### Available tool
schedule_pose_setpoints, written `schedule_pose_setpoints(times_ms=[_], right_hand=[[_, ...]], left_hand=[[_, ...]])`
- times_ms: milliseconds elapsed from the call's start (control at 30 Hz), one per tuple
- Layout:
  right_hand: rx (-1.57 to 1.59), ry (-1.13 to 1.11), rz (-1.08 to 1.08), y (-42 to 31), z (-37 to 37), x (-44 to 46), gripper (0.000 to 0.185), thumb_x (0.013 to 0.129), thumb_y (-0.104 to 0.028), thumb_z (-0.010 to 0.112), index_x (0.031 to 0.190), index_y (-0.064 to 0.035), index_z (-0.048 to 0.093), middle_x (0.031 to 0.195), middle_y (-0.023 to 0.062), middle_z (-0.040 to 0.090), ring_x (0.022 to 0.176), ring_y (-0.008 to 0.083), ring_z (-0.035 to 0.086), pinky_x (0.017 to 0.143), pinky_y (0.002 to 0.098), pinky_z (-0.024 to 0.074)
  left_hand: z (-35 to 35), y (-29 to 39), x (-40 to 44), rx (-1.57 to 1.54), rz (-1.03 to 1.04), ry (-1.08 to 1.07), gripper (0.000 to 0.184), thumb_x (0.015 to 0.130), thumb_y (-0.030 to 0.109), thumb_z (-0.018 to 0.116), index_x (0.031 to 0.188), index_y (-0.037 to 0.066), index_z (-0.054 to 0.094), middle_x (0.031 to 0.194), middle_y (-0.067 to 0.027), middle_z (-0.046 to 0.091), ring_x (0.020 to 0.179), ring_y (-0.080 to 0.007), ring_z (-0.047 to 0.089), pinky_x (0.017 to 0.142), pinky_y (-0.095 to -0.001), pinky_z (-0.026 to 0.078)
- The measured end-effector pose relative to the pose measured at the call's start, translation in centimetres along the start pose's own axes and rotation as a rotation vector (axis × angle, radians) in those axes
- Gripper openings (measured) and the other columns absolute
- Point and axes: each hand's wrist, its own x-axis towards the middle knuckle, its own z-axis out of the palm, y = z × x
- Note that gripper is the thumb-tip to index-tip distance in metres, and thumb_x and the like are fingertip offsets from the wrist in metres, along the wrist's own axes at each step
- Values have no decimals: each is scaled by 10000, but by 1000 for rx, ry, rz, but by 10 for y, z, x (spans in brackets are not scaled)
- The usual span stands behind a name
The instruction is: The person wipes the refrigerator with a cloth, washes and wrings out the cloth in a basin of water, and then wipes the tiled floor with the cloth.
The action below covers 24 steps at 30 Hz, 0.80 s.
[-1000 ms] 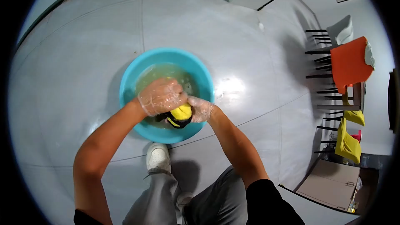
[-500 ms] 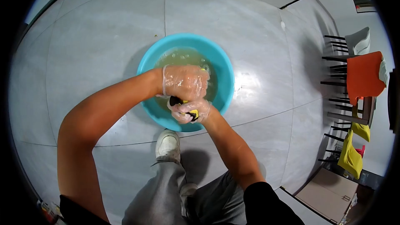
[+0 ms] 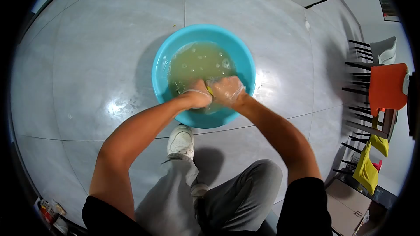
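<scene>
In the head view, the left hand (image 3: pixel 199 94) and right hand (image 3: pixel 226 90), both in clear gloves, are side by side, fingers curled closed on the cloth (image 3: pixel 210 91), of which just a yellow sliver shows between them. They are over the near part of the basin (image 3: pixel 247 57), above cloudy water (image 3: pixel 194 63). A shoe (image 3: pixel 180 142) stands just beside the basin's near side.

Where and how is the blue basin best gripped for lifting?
I'd grip the basin by its rim at opposite sides: left hand on the left edge, right hand on the right, each coming from outside. The outline is round, the rim is exposed at both sides, and the basin holds murky water, so a balanced grip should help keep it level.
</scene>
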Motion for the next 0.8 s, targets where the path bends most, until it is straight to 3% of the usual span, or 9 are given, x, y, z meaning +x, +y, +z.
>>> schedule_pose_setpoints(times_ms=[100,133,267,333,400,567,600,700,800], right_hand=[[-111,167,-272,11,-26,-7,179,786,-237,728,931,-139,690,780,53,703,660,263,708,534,395,555],[-125,185,-334,11,-40,-10,174,775,-222,728,928,-150,686,766,38,692,644,241,701,515,375,546],[-329,385,-652,11,-108,-17,175,734,-172,726,897,-184,662,733,-16,653,596,145,663,462,303,507],[-310,409,-755,20,-124,-15,174,729,-212,715,892,-172,670,723,-21,644,619,158,675,482,305,524],[-293,441,-841,20,-149,-12,193,668,-200,737,844,-179,661,726,-34,626,603,144,652,480,290,515],[-226,594,-808,23,-171,7,153,757,-100,769,806,-154,635,704,-3,597,549,133,595,429,284,456],[-205,605,-778,24,-170,10,155,773,-88,768,804,-152,630,689,0,589,539,133,586,420,287,451],[1,737,-656,21,-163,24,198,783,-53,779,792,-138,600,626,10,555,501,153,549,396,307,433],[297,849,-442,10,-151,30,214,788,-51,790,803,-92,580,618,24,544,527,185,555,455,316,448]], left_hand=[[6,0,-14,-589,-64,-303,105,796,-49,595,803,56,607,744,-82,601,689,-207,604,607,-339,493],[1,6,-24,-594,-111,-387,189,773,-73,577,769,99,498,708,-20,489,597,-150,464,503,-290,371],[8,18,-51,-1005,1,-629,194,758,-68,559,791,115,505,705,-20,486,560,-130,419,460,-283,293],[10,33,-65,-1172,46,-738,207,782,-61,526,810,142,503,688,-15,474,562,-126,426,448,-290,266],[8,47,-79,-1460,54,-941,210,756,-49,593,798,141,516,685,-24,481,552,-129,408,449,-269,265],[6,78,-87,-1875,358,-1140,186,810,47,679,773,156,533,663,-17,531,547,-149,415,480,-257,280],[5,83,-85,-1935,337,-1201,165,839,124,686,773,160,540,650,-11,545,542,-147,421,501,-255,293],[-1,97,-82,-2079,433,-1332,139,850,158,679,790,156,553,615,-14,530,535,-138,421,495,-264,293],[-8,110,-83,-2179,445,-1371,124,810,75,653,816,127,541,615,-54,502,524,-160,421,442,-274,278]])
